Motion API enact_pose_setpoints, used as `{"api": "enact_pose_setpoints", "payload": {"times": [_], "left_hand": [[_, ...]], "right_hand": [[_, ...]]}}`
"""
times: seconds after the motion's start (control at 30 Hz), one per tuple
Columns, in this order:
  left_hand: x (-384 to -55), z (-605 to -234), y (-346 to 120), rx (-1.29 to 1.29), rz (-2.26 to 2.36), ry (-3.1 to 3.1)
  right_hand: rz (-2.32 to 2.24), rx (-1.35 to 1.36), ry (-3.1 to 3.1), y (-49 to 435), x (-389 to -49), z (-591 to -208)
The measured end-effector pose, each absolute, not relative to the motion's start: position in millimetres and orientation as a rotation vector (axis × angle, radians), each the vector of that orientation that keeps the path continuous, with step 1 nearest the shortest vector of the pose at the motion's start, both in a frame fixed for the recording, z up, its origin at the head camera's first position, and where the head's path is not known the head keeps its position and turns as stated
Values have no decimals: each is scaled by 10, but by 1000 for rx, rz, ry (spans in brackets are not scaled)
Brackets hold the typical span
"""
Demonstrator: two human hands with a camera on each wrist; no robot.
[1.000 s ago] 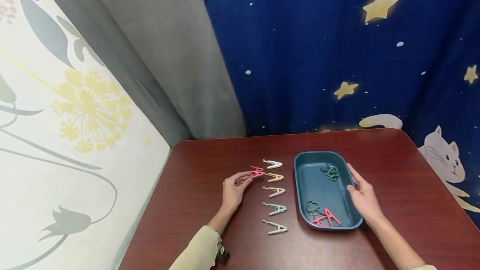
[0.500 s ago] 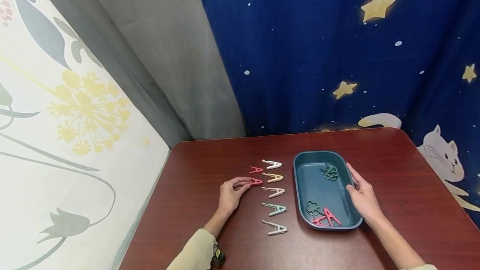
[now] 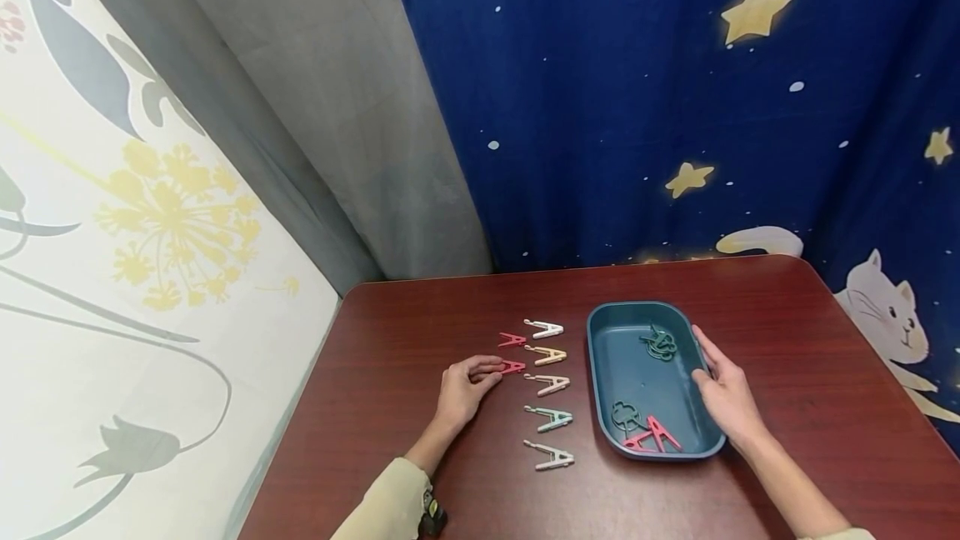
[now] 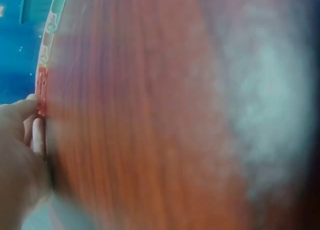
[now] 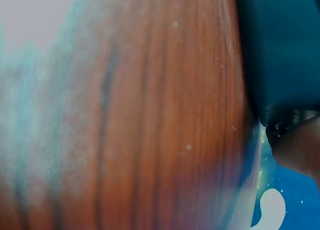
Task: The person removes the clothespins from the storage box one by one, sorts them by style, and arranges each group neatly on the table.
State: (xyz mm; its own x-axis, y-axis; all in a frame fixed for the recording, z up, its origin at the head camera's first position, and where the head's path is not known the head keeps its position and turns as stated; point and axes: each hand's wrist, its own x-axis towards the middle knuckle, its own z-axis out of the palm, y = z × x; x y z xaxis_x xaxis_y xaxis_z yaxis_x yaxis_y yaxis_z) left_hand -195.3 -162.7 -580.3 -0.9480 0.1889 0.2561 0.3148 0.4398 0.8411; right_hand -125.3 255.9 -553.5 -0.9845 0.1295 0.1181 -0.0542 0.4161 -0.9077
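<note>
My left hand (image 3: 461, 390) pinches a red clothespin (image 3: 513, 367) between thumb and fingers, close over the table; the left wrist view shows this red clothespin (image 4: 42, 89) at the fingertips. Just beyond it lies another red clothespin (image 3: 513, 340). To their right runs a column of clothespins: a white one (image 3: 543, 328), a yellow one (image 3: 547, 355), a pale pink one (image 3: 548, 383), a mint one (image 3: 550, 417) and a greyish white one (image 3: 551, 456). My right hand (image 3: 726, 397) grips the right rim of a blue tray (image 3: 637, 373), its thumb over the edge.
Inside the tray are pink clothespins (image 3: 660, 433) at the near end, a dark green clip (image 3: 627, 417) beside them and a green tangle of clips (image 3: 662, 344) at the far end. Curtains (image 3: 600, 107) hang behind the reddish-brown table (image 3: 420, 315); a patterned wall (image 3: 225, 273) borders its left side.
The left hand has moved slightly nearer with one red clothespin, drawing it apart from the other, which now lies alone on the table. The right hand and tray stay put.
</note>
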Motion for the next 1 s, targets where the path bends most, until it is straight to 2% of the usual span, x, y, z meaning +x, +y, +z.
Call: {"api": "enact_pose_setpoints", "payload": {"times": [0.23, 0.43, 0.67, 0.83, 1.0], "left_hand": [[-2041, -5725, -1575, -368, -1484, -2463], [-2153, -5484, -1351, -353, -1475, -2284], [-2177, -5125, -832, -531, -1730, -2095], [-2053, -4891, -387, -738, -1904, -2036], [-1951, -4877, 17, -871, -2087, -2060]], "right_hand": [[1604, -80, -2507, 2557, -1246, -5539], [1622, -89, -2510, 2557, -1248, -5524], [1612, -84, -2506, 2557, -1255, -5522], [1622, -74, -2496, 2561, -1254, -5523], [1625, -75, -2504, 2559, -1251, -5519]]}}
